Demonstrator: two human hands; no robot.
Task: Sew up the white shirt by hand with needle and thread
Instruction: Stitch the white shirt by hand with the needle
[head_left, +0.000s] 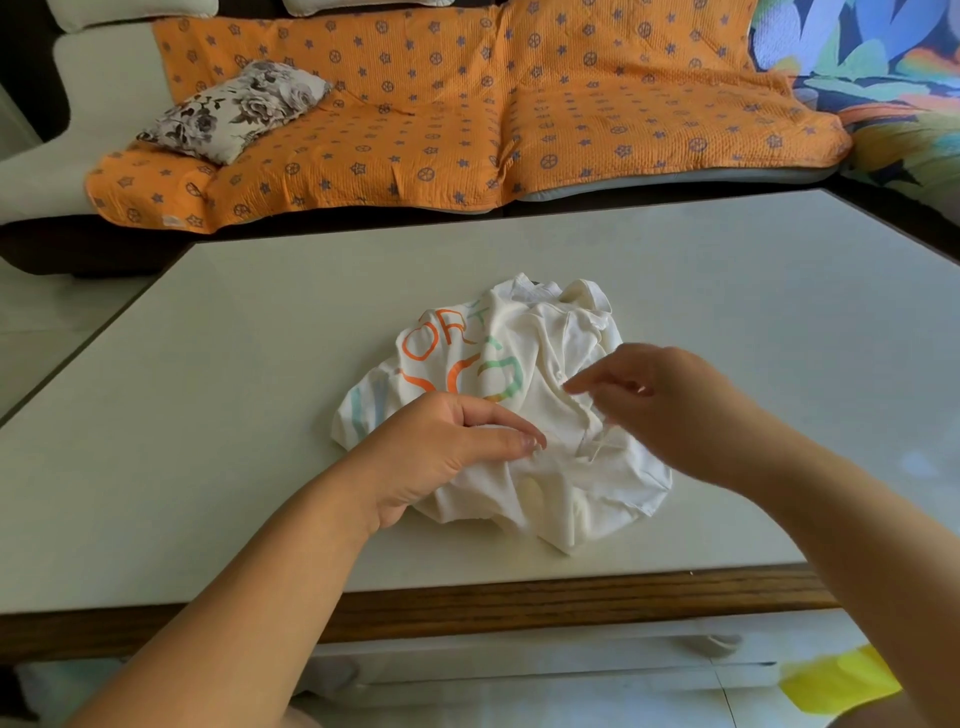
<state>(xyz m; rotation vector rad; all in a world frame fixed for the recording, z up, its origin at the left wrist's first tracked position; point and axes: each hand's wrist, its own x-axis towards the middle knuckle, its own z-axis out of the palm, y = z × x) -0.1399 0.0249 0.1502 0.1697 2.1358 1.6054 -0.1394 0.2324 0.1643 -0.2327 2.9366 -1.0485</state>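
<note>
A crumpled white shirt (524, 364) with orange, green and blue lettering lies in the middle of the pale table (234, 415). My left hand (441, 452) rests on the shirt's near left part, thumb and fingers pinching a fold of the fabric. My right hand (660, 405) hovers over the shirt's right side, blurred, its fingers curled together as if pinching something thin. A white thread (600, 441) runs from under that hand down to the cloth. No needle can be made out.
The table has a wooden front edge (519, 603). Behind it stands a sofa under an orange patterned cover (467, 114) with a floral pillow (234, 111). A yellow object (841, 680) lies on the floor at lower right.
</note>
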